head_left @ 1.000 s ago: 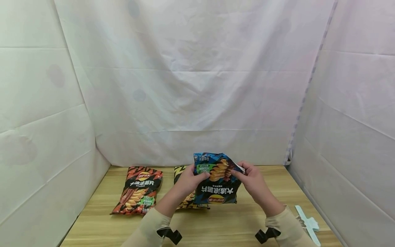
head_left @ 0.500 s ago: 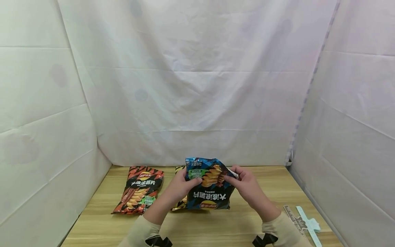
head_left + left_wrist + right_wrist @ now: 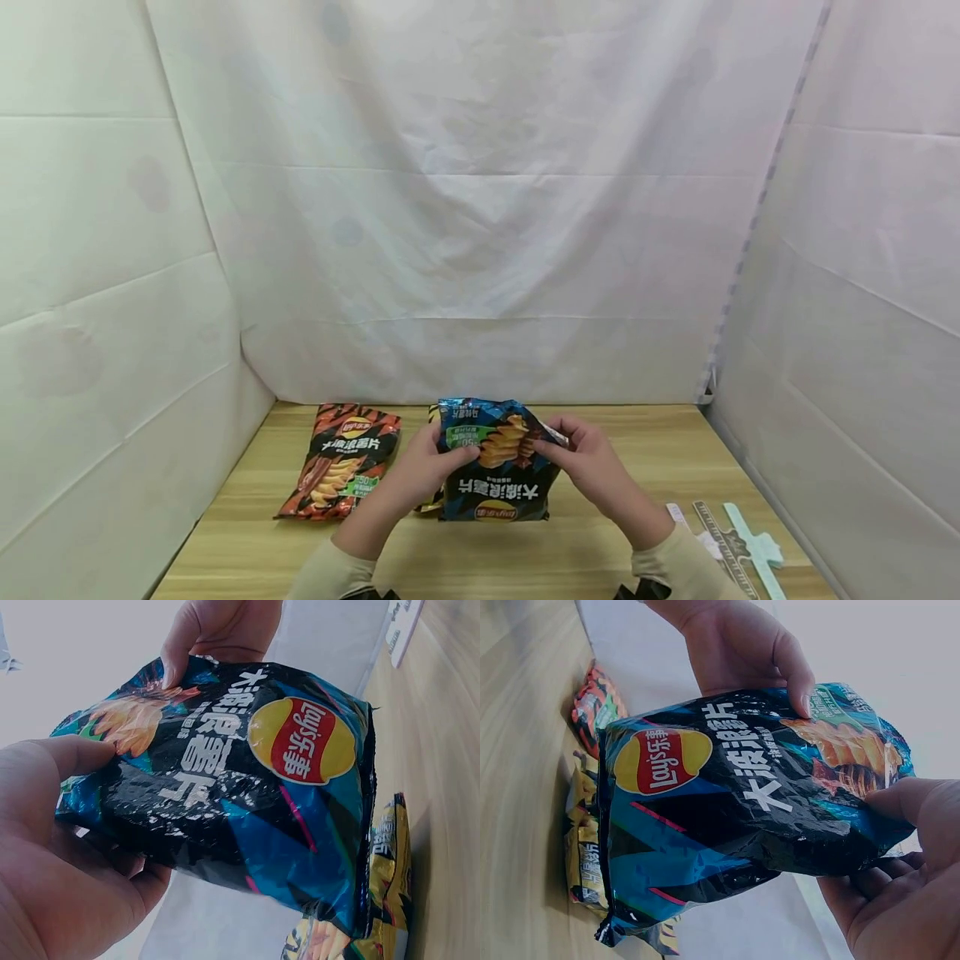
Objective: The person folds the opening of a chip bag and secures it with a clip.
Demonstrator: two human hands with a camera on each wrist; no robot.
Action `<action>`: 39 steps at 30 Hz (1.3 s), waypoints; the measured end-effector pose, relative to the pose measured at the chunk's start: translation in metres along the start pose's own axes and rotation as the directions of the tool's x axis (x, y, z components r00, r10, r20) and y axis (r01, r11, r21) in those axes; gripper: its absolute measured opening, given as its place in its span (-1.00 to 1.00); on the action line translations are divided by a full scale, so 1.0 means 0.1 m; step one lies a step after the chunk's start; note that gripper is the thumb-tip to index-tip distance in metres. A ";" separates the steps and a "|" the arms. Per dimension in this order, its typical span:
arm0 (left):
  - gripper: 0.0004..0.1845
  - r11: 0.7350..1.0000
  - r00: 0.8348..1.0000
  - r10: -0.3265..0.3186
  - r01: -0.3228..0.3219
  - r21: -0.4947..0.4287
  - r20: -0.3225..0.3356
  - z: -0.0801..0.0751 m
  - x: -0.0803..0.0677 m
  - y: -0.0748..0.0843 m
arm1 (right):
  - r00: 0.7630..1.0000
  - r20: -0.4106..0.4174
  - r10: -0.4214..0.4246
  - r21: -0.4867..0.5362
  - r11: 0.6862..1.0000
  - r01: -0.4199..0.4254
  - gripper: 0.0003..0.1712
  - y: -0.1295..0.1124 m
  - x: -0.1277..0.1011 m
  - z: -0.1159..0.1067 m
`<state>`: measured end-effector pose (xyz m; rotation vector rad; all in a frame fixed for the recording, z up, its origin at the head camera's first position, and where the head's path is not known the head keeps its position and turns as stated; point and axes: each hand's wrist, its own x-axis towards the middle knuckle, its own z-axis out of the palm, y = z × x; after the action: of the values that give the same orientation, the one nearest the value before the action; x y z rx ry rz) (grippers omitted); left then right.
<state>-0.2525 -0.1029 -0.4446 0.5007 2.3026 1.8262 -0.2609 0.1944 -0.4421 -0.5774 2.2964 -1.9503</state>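
Observation:
A blue and black bag of Lay's chips is held up over the table, its logo end lowest in the head view. My left hand grips one side edge, thumb across the printed front and fingers behind. On the opposite edge my right hand pinches the bag the same way, and the foil creases near that thumb. Behind the raised bag lies a yellow chip bag, mostly hidden in the head view. A red and black chip bag rests on the table to the left.
At the right of the wooden table lie a mint-green ruler-like piece, a clear marked ruler and a pale strip, partly behind the right sleeve. White cloth walls enclose the back and sides.
Both hands have moved the blue chip bag left and lower, closer to the table. It now covers more of the yellow bag. More of the rulers shows beside the right forearm.

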 end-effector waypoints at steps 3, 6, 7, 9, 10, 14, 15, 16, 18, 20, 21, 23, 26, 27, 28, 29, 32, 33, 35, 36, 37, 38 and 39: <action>-0.43 1.000 1.000 -0.002 0.002 0.016 0.017 -0.02 -0.01 -0.03 | 1.000 0.014 -0.002 -0.014 1.000 0.002 -0.72 0.01 -0.01 0.01; -0.42 1.000 0.999 -0.014 0.014 0.011 0.041 -0.05 -0.03 -0.05 | 1.000 0.024 -0.003 -0.024 1.000 0.004 -0.72 0.01 -0.03 0.03; -0.41 1.000 0.999 -0.019 0.019 0.004 0.049 -0.05 -0.03 -0.05 | 1.000 0.029 -0.005 -0.022 1.000 0.005 -0.73 0.01 -0.03 0.03; -0.41 0.999 0.997 -0.036 0.037 -0.014 0.064 -0.07 -0.05 -0.06 | 0.999 0.034 -0.011 -0.016 1.000 0.012 -0.75 0.02 -0.04 0.05; -0.42 0.999 0.997 -0.036 0.038 -0.019 0.072 -0.07 -0.06 -0.07 | 0.999 0.037 -0.013 -0.014 1.000 0.014 -0.76 0.03 -0.04 0.05; -0.49 1.000 0.995 -0.012 0.014 -0.022 0.096 -0.08 -0.08 -0.09 | 0.999 0.049 -0.022 -0.008 1.000 0.023 -0.79 0.05 -0.06 0.07; -0.50 1.000 0.995 -0.004 0.005 -0.016 0.099 -0.08 -0.09 -0.10 | 0.998 0.052 -0.022 -0.010 1.000 0.023 -0.79 0.06 -0.06 0.07; -0.51 1.000 0.995 0.005 -0.004 -0.016 0.101 -0.08 -0.09 -0.10 | 0.998 0.057 -0.023 -0.012 1.000 0.024 -0.79 0.07 -0.07 0.07; -0.51 1.000 0.995 0.005 -0.004 -0.017 0.102 -0.07 -0.10 -0.12 | 0.998 0.061 -0.021 -0.022 1.000 0.023 -0.81 0.10 -0.07 0.08; -0.50 1.000 0.995 -0.001 0.003 -0.024 0.102 -0.07 -0.11 -0.14 | 0.998 0.064 -0.021 -0.033 0.999 0.023 -0.82 0.12 -0.08 0.09; -0.50 1.000 0.995 -0.009 0.012 -0.027 0.103 -0.07 -0.12 -0.16 | 0.998 0.066 -0.014 -0.037 0.999 0.016 -0.82 0.14 -0.09 0.09; -0.49 0.999 0.994 -0.027 0.031 -0.032 0.107 -0.07 -0.13 -0.19 | 0.998 0.067 -0.002 -0.048 0.999 0.006 -0.83 0.17 -0.10 0.11; -0.48 0.998 0.991 -0.046 0.051 -0.033 0.125 -0.08 -0.14 -0.25 | 0.997 0.071 0.014 -0.060 0.998 -0.009 -0.85 0.21 -0.12 0.13; -0.48 0.998 0.990 -0.048 0.053 -0.031 0.132 -0.08 -0.15 -0.26 | 0.997 0.073 0.015 -0.062 0.998 -0.011 -0.86 0.23 -0.13 0.13; -0.48 0.998 0.989 -0.051 0.055 -0.029 0.138 -0.08 -0.15 -0.28 | 0.997 0.075 0.010 -0.062 0.998 -0.005 -0.87 0.24 -0.13 0.14; -0.48 0.998 0.988 -0.053 0.058 -0.028 0.144 -0.09 -0.16 -0.28 | 0.997 0.077 0.009 -0.064 0.998 -0.004 -0.87 0.25 -0.14 0.14; -0.50 0.998 0.986 -0.059 0.063 -0.020 0.154 -0.09 -0.17 -0.31 | 0.997 0.081 -0.001 -0.072 0.997 0.007 -0.88 0.28 -0.15 0.16; -0.52 0.998 0.986 -0.061 0.063 -0.011 0.155 -0.09 -0.17 -0.32 | 0.996 0.085 -0.005 -0.075 0.997 0.011 -0.88 0.29 -0.15 0.16; -0.57 0.998 0.986 -0.067 0.066 0.011 0.155 -0.10 -0.18 -0.34 | 0.996 0.092 -0.012 -0.090 0.996 0.020 -0.87 0.30 -0.15 0.17; -0.60 0.998 0.985 -0.067 0.065 0.019 0.156 -0.11 -0.18 -0.34 | 0.995 0.094 -0.016 -0.098 0.995 0.025 -0.87 0.31 -0.15 0.17; -0.62 0.997 0.985 -0.069 0.065 0.027 0.156 -0.11 -0.19 -0.34 | 0.995 0.098 -0.018 -0.105 0.994 0.028 -0.87 0.32 -0.16 0.17; -0.65 0.997 0.985 -0.071 0.066 0.037 0.157 -0.11 -0.19 -0.35 | 0.995 0.100 -0.017 -0.113 0.993 0.029 -0.87 0.32 -0.16 0.18; -0.66 0.997 0.985 -0.070 0.064 0.042 0.158 -0.12 -0.19 -0.35 | 0.995 0.101 -0.019 -0.118 0.993 0.031 -0.88 0.33 -0.16 0.18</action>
<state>-0.2446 -0.1273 -0.4769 0.5466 2.2225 1.6516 -0.2483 0.1866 -0.4799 -0.7012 2.3670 -1.7599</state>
